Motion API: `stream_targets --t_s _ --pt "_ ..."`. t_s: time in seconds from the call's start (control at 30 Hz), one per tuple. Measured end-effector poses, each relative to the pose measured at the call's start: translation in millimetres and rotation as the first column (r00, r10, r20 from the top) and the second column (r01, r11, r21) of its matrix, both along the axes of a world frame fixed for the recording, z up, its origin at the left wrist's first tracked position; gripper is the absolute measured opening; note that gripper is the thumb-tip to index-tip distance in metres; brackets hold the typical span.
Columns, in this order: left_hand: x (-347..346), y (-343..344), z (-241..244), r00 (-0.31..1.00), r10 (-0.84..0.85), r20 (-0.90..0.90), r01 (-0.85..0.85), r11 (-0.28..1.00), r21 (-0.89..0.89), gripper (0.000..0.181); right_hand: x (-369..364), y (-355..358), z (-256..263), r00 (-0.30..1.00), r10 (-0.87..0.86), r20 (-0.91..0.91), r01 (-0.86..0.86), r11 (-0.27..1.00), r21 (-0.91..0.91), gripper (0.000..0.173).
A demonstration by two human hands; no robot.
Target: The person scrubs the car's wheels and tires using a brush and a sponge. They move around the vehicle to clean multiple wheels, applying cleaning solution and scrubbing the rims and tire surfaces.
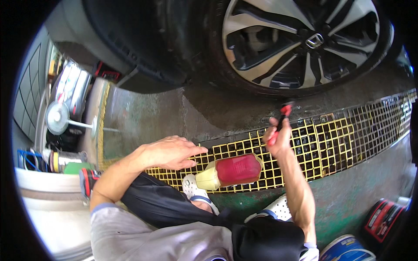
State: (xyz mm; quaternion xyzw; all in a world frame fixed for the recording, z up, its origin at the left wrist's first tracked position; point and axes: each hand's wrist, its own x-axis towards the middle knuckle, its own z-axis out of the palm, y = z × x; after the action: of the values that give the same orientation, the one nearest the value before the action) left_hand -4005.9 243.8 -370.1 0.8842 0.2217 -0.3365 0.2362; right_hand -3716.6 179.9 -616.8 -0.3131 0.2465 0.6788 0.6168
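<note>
My right hand (277, 137) is closed around the handle of a red and black brush (286, 111), whose head is blurred and points at the lower edge of a car tire (209, 65). The tire carries a black and silver alloy wheel rim (294, 53). My left hand (173, 153) hangs over the yellow floor grating with its fingers apart and holds nothing. Beside it, a pale yellow bottle with a dark pink body (238, 169) lies on its side across the grating (313, 140), near one of my white clogs.
A dark car bumper (156, 78) overhangs the wet floor at upper left. At lower right are a blue bucket (347, 249) and a red and black container (383, 220). A white stand with a round plate (57, 118) is at far left.
</note>
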Motion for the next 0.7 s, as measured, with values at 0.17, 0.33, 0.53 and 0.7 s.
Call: stream_targets --t_s 0.17,0.33,0.53,0.7 --pt "1 -23 -5 0.996 -0.058 -0.069 0.046 0.985 -0.164 0.053 -60 -31 78 0.785 0.583 0.21 -0.618 0.757 0.212 0.057" --pt "-4 -22 2 0.998 -0.068 0.011 0.069 0.989 -0.13 0.054 -47 -37 208 0.066 0.159 0.985 -0.787 0.615 -0.047 0.049" --pt "-24 -31 2 0.992 -0.054 0.11 0.068 0.99 -0.126 0.052 -26 6 267 -0.306 -0.298 0.904 -0.227 0.945 0.235 0.04" --pt "-27 -35 -11 0.995 -0.092 0.042 0.097 0.986 -0.132 0.053 -50 49 178 -0.71 -0.405 0.576 -0.393 0.907 0.153 0.045"
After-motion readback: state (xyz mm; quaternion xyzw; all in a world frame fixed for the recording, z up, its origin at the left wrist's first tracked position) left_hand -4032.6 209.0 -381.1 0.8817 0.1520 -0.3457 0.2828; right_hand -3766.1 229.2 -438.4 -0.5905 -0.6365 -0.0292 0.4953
